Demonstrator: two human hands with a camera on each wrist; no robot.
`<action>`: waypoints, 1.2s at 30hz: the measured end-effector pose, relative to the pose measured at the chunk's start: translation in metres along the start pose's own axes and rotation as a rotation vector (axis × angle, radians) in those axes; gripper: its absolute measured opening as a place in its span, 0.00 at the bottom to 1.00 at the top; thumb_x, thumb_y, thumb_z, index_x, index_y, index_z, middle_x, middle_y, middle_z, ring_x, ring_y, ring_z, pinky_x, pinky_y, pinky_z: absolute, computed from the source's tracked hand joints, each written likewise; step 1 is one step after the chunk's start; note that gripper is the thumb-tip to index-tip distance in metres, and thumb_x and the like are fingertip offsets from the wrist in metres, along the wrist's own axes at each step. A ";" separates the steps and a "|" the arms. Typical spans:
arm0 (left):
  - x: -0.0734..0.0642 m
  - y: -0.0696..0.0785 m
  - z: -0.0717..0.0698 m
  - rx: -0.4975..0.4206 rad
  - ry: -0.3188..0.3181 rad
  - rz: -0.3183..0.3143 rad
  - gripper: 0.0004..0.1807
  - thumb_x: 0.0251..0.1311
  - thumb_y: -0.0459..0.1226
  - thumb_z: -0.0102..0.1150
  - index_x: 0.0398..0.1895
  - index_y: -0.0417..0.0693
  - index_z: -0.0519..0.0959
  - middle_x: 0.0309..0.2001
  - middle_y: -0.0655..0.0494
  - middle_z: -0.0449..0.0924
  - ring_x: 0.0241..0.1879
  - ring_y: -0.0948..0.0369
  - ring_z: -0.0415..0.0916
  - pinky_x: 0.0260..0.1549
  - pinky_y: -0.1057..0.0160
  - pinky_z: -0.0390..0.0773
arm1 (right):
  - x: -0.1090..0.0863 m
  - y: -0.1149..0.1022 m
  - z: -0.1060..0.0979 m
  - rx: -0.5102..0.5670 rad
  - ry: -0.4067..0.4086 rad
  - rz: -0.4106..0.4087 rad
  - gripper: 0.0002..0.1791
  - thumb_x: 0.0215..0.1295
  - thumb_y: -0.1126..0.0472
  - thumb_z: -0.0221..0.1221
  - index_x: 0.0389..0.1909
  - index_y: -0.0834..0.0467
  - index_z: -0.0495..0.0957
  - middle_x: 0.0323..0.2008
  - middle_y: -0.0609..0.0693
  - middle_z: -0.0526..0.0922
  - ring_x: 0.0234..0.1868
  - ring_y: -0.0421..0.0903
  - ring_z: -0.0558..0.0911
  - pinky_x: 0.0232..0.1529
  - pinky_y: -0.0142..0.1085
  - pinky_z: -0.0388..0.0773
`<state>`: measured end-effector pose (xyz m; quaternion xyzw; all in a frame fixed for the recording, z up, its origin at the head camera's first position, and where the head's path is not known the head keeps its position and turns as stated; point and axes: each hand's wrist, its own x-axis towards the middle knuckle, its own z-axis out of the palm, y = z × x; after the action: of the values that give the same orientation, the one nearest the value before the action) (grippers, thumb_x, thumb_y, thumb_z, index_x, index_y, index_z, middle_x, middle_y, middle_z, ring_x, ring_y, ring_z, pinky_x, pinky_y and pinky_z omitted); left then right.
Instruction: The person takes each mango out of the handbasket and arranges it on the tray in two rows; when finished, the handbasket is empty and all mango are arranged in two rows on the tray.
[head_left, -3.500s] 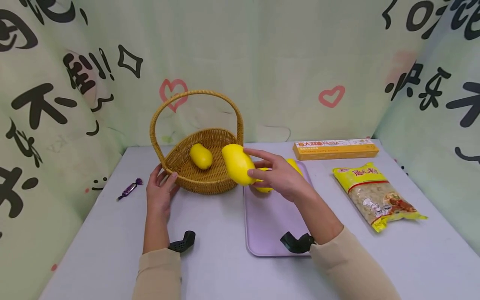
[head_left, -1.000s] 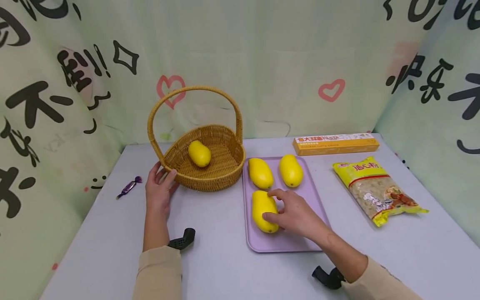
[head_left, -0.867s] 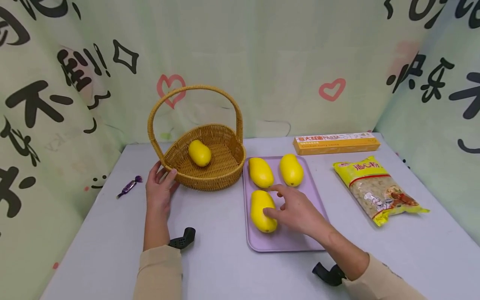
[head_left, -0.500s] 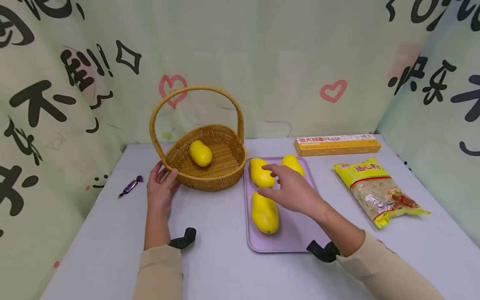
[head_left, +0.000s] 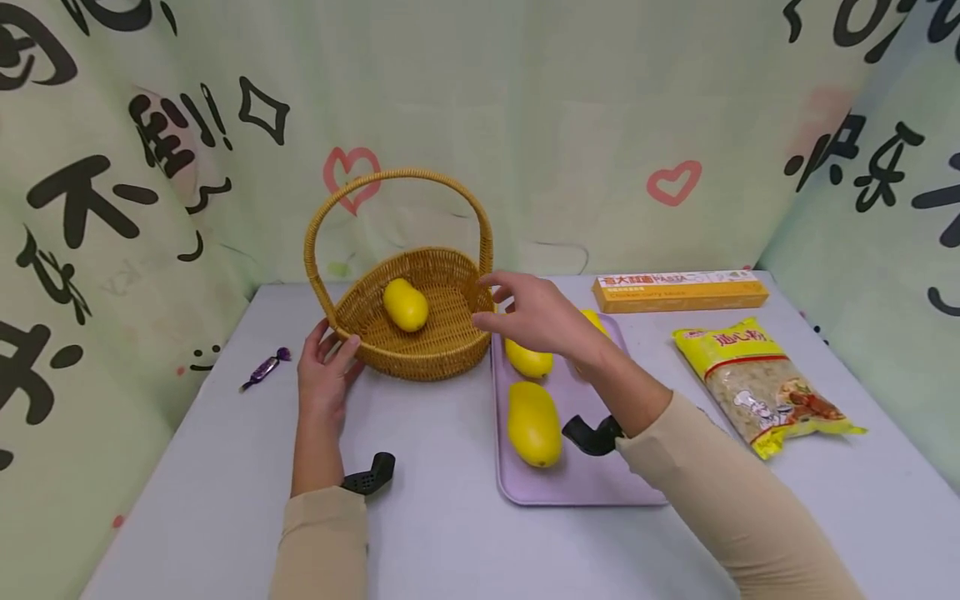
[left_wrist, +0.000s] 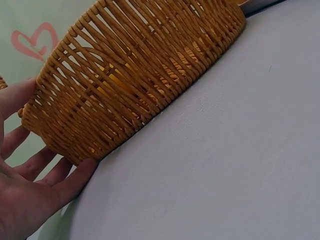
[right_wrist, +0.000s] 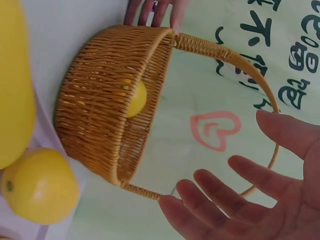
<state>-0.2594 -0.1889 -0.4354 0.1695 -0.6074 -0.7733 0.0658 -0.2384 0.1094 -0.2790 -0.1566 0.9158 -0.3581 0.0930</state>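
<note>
Okay, left hand (head_left: 324,382) grips wicker basket (head_left: 427,367), left of centre, thumb over rim; one yellow fruit (head_left: 406,305) inside. Right hand (head_left: 534,310), mid-frame beside basket's right rim, fingers loosely spread, holds nothing. Lilac tray (head_left: 588,485), lower right of centre, carries other yellow fruits (head_left: 534,425).

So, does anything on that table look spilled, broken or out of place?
Nothing looks spilled or broken. The purple candy perhaps seems a stray, lying alone left of the basket.
</note>
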 end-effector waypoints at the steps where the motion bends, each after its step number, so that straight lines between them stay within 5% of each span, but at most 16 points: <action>1: 0.001 0.000 0.000 0.002 0.002 -0.002 0.41 0.70 0.37 0.64 0.82 0.66 0.57 0.79 0.52 0.62 0.72 0.55 0.69 0.67 0.53 0.77 | 0.006 -0.003 -0.001 -0.003 -0.013 -0.007 0.31 0.71 0.50 0.63 0.73 0.51 0.70 0.63 0.57 0.78 0.61 0.56 0.79 0.57 0.48 0.81; 8: 0.002 -0.001 0.001 0.006 -0.002 -0.021 0.40 0.71 0.36 0.63 0.81 0.66 0.58 0.79 0.53 0.61 0.73 0.55 0.68 0.68 0.53 0.76 | 0.041 -0.018 -0.010 0.029 -0.054 0.014 0.27 0.71 0.52 0.64 0.69 0.53 0.74 0.61 0.57 0.79 0.58 0.54 0.80 0.58 0.47 0.82; 17: 0.002 0.005 0.000 0.005 -0.009 -0.009 0.41 0.70 0.37 0.65 0.81 0.66 0.58 0.79 0.53 0.61 0.73 0.55 0.67 0.68 0.53 0.76 | 0.090 -0.032 -0.004 0.110 -0.074 0.071 0.23 0.71 0.53 0.65 0.64 0.51 0.78 0.57 0.53 0.82 0.46 0.52 0.79 0.36 0.38 0.79; 23: -0.002 0.005 -0.010 0.021 0.038 -0.022 0.40 0.70 0.38 0.64 0.81 0.69 0.59 0.79 0.55 0.61 0.74 0.56 0.67 0.68 0.54 0.76 | 0.122 -0.037 0.017 0.244 -0.136 0.099 0.23 0.70 0.54 0.65 0.64 0.53 0.79 0.62 0.53 0.77 0.59 0.57 0.80 0.47 0.47 0.85; 28: -0.003 0.000 -0.005 -0.003 0.017 -0.016 0.40 0.71 0.37 0.64 0.81 0.66 0.58 0.79 0.54 0.62 0.74 0.56 0.67 0.68 0.55 0.77 | 0.137 -0.031 0.030 0.358 -0.142 0.179 0.23 0.72 0.56 0.64 0.65 0.56 0.78 0.63 0.55 0.77 0.65 0.60 0.77 0.60 0.56 0.81; 36: -0.003 0.001 -0.002 0.002 0.008 -0.010 0.40 0.72 0.37 0.63 0.82 0.66 0.57 0.80 0.54 0.60 0.75 0.56 0.65 0.68 0.54 0.76 | 0.157 -0.015 0.047 0.493 -0.116 0.310 0.27 0.71 0.56 0.65 0.69 0.56 0.75 0.68 0.58 0.74 0.70 0.62 0.73 0.68 0.58 0.75</action>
<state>-0.2563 -0.1899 -0.4341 0.1757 -0.6072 -0.7722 0.0642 -0.3682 0.0145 -0.3122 -0.0076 0.8073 -0.5416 0.2341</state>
